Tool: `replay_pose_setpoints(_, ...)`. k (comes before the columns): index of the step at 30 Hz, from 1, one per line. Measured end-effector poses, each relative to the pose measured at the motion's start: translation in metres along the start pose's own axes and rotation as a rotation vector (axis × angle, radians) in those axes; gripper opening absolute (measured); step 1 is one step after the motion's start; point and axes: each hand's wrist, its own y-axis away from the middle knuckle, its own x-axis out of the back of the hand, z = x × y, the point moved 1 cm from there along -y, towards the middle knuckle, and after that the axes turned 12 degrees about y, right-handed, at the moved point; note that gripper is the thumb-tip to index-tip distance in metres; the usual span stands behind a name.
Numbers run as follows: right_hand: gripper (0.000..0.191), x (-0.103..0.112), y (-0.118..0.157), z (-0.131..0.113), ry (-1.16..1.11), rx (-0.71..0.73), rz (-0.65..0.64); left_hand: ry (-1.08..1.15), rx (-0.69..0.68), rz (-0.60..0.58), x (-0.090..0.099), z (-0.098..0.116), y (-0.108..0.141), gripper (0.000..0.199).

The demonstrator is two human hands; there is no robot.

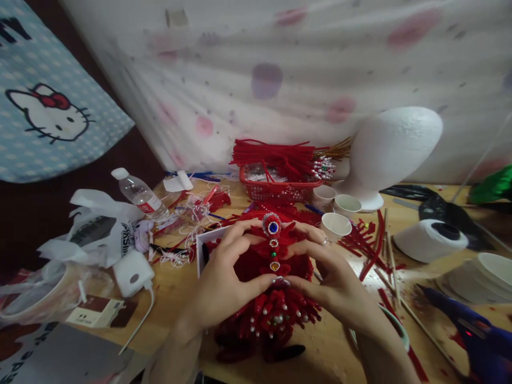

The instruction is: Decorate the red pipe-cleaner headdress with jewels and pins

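Both hands hold a red pipe-cleaner ornament [269, 314] over the wooden table [172, 290]. A vertical strip of jewels [273, 242], with a round blue gem on top, runs down its front, and pearl-tipped red strands hang below. My left hand [224, 280] grips the ornament's left side, fingers curled over the top. On the right side, my right hand [332, 277] grips it, a ring on one finger. The two thumbs meet just under the lowest jewel.
A red basket [280, 189] of red pipe cleaners stands behind, next to a white foam head [390, 146] and three paper cups [336, 225]. A blue glue gun [468, 325] lies at right, near a thread spool [430, 240]. Left: water bottle [140, 194], plastic bags, white charger [132, 272].
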Motion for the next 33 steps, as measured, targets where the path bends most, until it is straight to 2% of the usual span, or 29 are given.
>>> replay_pose_setpoints(9, 0.015, -0.002, 0.001, 0.001, 0.033, -0.008, -0.015, -0.083, -0.059, -0.012, -0.004, 0.002, 0.002, 0.033)
replay_pose_setpoints(16, 0.022, -0.004, 0.005, 0.008, -0.056, -0.089, -0.003, -0.030, -0.057, -0.002, -0.002, -0.001, 0.001, 0.045)
replay_pose_setpoints(20, 0.021, -0.006, 0.001, 0.006, -0.042, -0.102, 0.024, -0.016, -0.066, -0.014, -0.004, -0.001, 0.000, 0.037)
replay_pose_setpoints(24, 0.027, -0.004, 0.005, 0.002, -0.089, -0.125, 0.038, 0.006, -0.067, 0.002, -0.002, -0.004, 0.000, 0.044)
replay_pose_setpoints(26, 0.035, -0.001, 0.019, 0.003, -0.185, -0.226, 0.127, 0.038, -0.053, 0.008, 0.000, -0.006, 0.000, 0.051)
replay_pose_setpoints(27, 0.038, -0.001, 0.030, 0.006, -0.230, -0.317, 0.212, 0.057, -0.043, 0.007, 0.002, -0.007, 0.000, 0.053)
replay_pose_setpoints(30, 0.037, -0.005, 0.071, 0.016, -0.242, -0.713, 0.459, 0.123, -0.022, 0.007, 0.006, -0.011, 0.002, 0.056)
replay_pose_setpoints(33, 0.045, -0.022, 0.102, 0.022, -0.490, -0.935, 0.368, 0.227, -0.009, 0.079, 0.008, -0.014, 0.006, 0.044)
